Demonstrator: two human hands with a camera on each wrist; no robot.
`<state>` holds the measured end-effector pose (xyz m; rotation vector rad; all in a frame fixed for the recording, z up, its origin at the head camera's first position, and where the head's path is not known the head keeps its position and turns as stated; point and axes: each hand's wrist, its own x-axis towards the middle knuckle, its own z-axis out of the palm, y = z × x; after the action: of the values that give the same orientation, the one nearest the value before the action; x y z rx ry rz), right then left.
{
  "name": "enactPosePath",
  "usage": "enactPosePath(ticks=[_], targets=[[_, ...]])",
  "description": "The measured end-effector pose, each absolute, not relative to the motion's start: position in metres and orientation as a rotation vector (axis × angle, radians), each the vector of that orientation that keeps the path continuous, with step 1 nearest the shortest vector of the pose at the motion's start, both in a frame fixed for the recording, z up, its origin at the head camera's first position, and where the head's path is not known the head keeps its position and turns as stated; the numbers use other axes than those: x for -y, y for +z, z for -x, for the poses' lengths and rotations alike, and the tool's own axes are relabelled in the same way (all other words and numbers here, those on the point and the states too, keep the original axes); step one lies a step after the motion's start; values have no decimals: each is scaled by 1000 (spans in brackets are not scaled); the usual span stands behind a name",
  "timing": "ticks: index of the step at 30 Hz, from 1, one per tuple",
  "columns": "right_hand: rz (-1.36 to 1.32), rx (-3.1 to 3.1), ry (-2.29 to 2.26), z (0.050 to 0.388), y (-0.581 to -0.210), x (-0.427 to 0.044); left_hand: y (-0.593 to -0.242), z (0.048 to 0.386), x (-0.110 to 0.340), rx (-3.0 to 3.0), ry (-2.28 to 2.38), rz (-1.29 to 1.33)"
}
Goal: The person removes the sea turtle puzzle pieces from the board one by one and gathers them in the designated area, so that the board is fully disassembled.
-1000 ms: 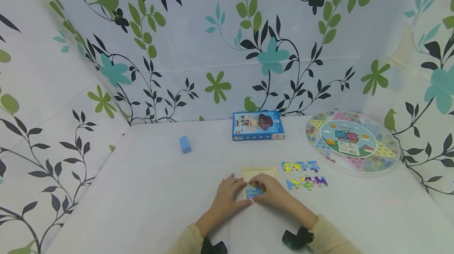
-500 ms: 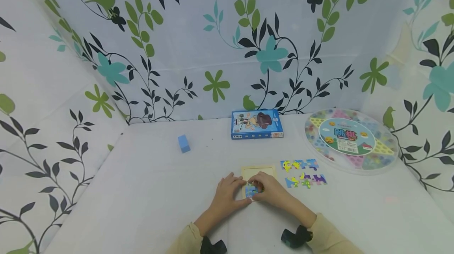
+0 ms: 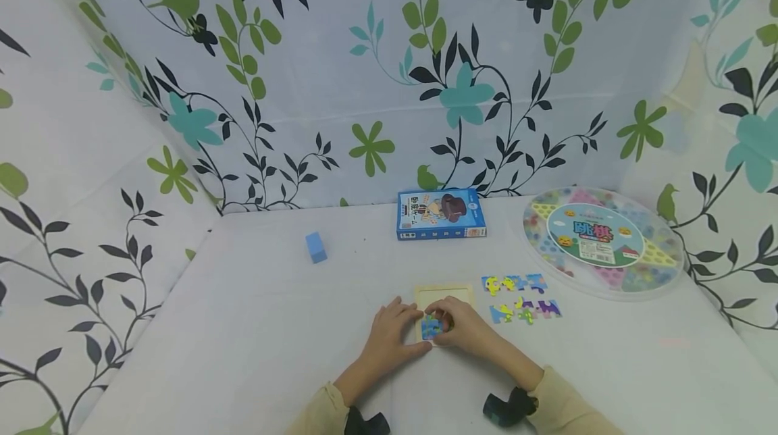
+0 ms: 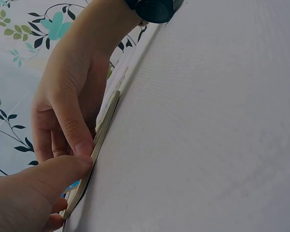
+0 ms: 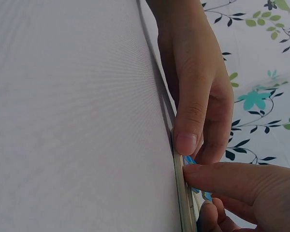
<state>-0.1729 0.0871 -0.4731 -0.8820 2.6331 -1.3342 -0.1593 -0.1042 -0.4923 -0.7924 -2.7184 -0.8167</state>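
A small wooden puzzle frame (image 3: 446,288) lies on the white table, with joined blue jigsaw pieces (image 3: 430,328) in its near left part. My left hand (image 3: 389,337) grips the frame at its left side, its thumb at the near edge and its fingers spread along the side. Over the frame, my right hand (image 3: 464,327) bends its thumb and fingers together around a jigsaw piece, which they mostly hide. In the right wrist view, the right thumb (image 5: 222,181) lies against the frame's edge and a bit of blue piece shows beside it.
Right of the frame lie two rows of loose jigsaw pieces, an upper row (image 3: 515,284) and a lower row (image 3: 525,312). Farther back are a blue game box (image 3: 442,214), a round board game package (image 3: 656,239) and a blue block (image 3: 316,247). Patterned cloth hangs behind the table.
The right hand's fingers have shifted slightly over the frame, and less of the blue picture shows beside them. The left hand stays in place on the frame.
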Motion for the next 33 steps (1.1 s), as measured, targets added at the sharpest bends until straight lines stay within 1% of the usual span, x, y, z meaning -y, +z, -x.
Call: enactPosePath(ticks=[11, 33], targets=[[881, -2685, -1305, 175, -471, -88, -490, 159, 104, 2688, -779, 805], [922, -2540, -1328, 181, -469, -102, -492, 159, 103, 2726, -760, 788]])
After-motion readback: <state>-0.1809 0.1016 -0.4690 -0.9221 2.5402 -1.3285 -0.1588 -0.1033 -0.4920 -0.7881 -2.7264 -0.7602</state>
